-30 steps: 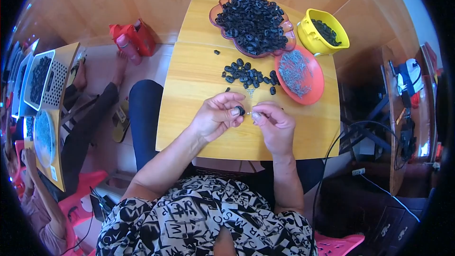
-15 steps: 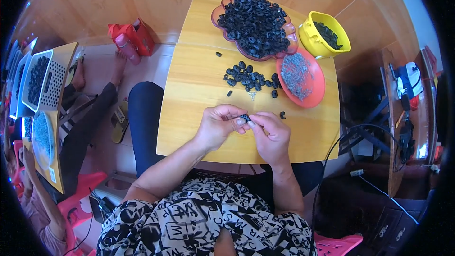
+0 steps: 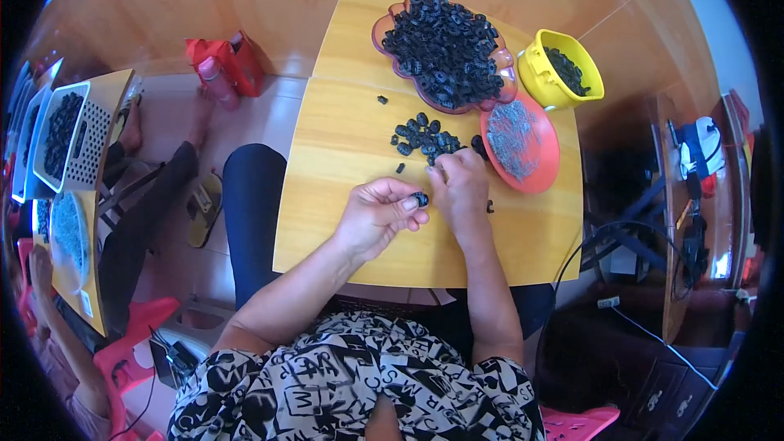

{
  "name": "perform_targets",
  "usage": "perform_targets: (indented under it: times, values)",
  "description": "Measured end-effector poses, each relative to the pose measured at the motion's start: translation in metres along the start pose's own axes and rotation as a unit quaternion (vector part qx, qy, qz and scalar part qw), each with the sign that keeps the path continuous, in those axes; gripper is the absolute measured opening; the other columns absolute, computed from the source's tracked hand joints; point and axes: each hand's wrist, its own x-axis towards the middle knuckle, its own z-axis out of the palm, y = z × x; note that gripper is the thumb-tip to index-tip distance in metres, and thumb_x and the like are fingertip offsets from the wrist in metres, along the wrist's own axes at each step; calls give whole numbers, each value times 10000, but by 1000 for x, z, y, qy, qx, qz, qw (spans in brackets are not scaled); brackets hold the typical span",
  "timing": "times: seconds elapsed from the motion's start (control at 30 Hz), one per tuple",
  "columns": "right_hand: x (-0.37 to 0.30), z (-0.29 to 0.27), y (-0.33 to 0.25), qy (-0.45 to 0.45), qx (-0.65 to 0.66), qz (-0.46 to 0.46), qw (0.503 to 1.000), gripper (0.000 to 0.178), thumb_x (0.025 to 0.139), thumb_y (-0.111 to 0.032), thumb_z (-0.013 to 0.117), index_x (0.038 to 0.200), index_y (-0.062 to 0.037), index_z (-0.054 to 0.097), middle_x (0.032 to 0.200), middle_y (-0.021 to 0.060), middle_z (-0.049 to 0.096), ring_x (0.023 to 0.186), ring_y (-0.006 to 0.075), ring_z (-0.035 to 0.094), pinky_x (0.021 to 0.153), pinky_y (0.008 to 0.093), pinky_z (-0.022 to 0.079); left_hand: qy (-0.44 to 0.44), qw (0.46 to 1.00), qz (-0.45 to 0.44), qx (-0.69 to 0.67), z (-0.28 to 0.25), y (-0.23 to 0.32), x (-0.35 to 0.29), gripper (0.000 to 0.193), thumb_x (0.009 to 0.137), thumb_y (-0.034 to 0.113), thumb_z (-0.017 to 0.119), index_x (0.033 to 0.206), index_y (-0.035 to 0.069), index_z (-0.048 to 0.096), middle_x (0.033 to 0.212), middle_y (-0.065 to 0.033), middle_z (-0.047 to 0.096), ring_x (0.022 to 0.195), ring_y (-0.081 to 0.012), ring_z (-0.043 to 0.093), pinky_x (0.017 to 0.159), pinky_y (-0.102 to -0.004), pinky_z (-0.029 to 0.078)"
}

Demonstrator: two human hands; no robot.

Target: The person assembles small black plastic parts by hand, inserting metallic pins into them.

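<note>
Between the thumb and fingers of my left hand (image 3: pixel 371 214) is a small rounded black plastic part (image 3: pixel 420 198), held over the near half of the table. My right hand (image 3: pixel 461 188) reaches past it, with its bent fingertips together at the near edge of a loose pile of black plastic parts (image 3: pixel 415 132). Whatever those fingertips pinch, if anything, is hidden or too small to make out. An oval red plate (image 3: pixel 545 165) carrying many tiny grey metal pins (image 3: pixel 510 137) lies to the right of that hand.
A scalloped reddish tray (image 3: pixel 381 33) heaped with black parts (image 3: pixel 445 49) stands at the back of the wooden table (image 3: pixel 327 155). Beside it is a yellow tub (image 3: pixel 535 69) with more parts. At left, another person's arm (image 3: pixel 69 335) rests near a second table (image 3: pixel 102 261) with a white basket (image 3: pixel 86 147).
My right hand has left the black part and moved forward to the near edge of the pile. The left hand stays in place, still holding the part.
</note>
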Motion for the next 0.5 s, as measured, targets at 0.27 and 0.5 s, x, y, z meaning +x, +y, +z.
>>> perform_targets:
  times: [0.27,0.5]
  values:
    - [0,19,5,-19,-7,26,999,117,720,-125,650,742,-29,586,773,128,505,787,311,505,684,418,416,-16,1000,-5,-2,-1,-1,-1,114,825,-36,567,934,-12,592,850,-131,641,722,-198,646,590,-263,531]
    - [-5,-7,0,-23,214,82,973,109,720,38,621,793,-11,557,742,100,502,627,217,531,559,316,421,-7,1000,-16,-25,-4,0,2,127,828,-31,554,949,-15,590,853,-138,636,730,-211,643,606,-266,536]
